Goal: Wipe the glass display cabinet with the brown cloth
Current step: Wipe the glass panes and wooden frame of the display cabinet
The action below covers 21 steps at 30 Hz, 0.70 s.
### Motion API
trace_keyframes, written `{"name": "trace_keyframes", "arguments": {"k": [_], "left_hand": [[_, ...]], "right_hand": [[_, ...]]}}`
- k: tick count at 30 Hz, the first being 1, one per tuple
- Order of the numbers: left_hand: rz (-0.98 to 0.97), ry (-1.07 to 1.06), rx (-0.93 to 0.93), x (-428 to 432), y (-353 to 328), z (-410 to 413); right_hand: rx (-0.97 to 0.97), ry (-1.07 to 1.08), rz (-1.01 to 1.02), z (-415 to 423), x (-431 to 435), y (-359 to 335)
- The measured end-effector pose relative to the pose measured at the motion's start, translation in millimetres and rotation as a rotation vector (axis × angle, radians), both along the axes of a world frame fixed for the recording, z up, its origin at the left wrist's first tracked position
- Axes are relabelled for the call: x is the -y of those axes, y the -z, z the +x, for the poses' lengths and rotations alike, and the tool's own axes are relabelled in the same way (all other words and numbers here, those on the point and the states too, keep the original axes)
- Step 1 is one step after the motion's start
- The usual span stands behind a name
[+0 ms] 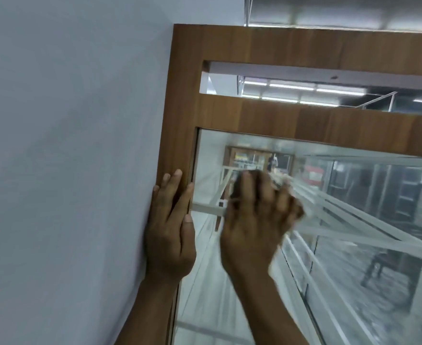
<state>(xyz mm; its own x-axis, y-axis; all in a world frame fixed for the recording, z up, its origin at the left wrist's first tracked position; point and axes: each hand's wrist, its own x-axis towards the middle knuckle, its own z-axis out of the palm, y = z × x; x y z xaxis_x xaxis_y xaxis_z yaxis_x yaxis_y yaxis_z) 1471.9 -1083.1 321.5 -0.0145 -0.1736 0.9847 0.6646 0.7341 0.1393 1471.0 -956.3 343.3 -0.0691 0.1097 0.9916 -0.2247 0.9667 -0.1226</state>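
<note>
We are looking up along a tall display cabinet point(180, 115) with a brown wooden frame, standing against a pale grey wall point(68, 145) on its left side. The frame has a narrow open slot near the top and, below a wide crossbar, a large glass pane point(354, 220) that fills the lower right of the view. The glass throws back reflections of ceiling lights, white rails and what seems to be a chair.

Our left hand point(170, 235) lies flat on the left upright of the frame, fingers spread and pointing upward, the thumb lying by the inner edge where wood meets glass. It holds nothing; it is pressed open against the wood.

Our right hand point(254, 225) is up against the glass just right of the left one, near the pane's upper left corner. It is blurred. The fingers are curled and bunched over a dark brown cloth point(239, 185), which shows only as a small wad above and between the fingertips, pressed to the glass. Most of the cloth is hidden under the hand.

The two hands are near each other but not touching; the frame's inner edge runs between them. Both forearms rise from the bottom edge of the view.
</note>
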Motion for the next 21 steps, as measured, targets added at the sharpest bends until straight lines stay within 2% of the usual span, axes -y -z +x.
{"name": "trace_keyframes", "arguments": {"k": [3, 6, 7, 9, 11, 12, 14, 16, 18, 21], "left_hand": [[-0.012, 0.062, 0.007, 2, 13, 3], [-0.029, 0.099, 0.059, 4, 45, 6], [-0.033, 0.127, 0.09, 4, 64, 9], [-0.041, 0.17, 0.143, 5, 116, 14], [-0.065, 0.134, 0.161, 3, 174, 15], [-0.075, 0.107, 0.148, 2, 200, 14], [-0.072, 0.112, 0.094, 4, 234, 9], [-0.047, 0.16, 0.069, 4, 253, 6], [-0.052, 0.153, 0.047, 1, 273, 5], [0.021, 0.192, -0.01, -8, 321, 5]], "right_hand": [[0.015, -0.087, 0.278, -2, 42, 19], [0.012, -0.041, 0.307, 4, -12, 60], [0.019, 0.015, 0.244, 8, -39, 72], [0.032, 0.068, -0.02, 13, -80, 84], [-0.013, 0.043, -0.24, 12, -65, 97], [-0.028, 0.005, -0.192, 8, -38, 114], [-0.007, -0.092, 0.162, 5, 21, 181], [0.016, -0.102, 0.384, 3, 21, 248], [-0.015, -0.045, 0.274, 0, -29, 277], [-0.058, -0.049, -0.163, 7, -67, 289]]}}
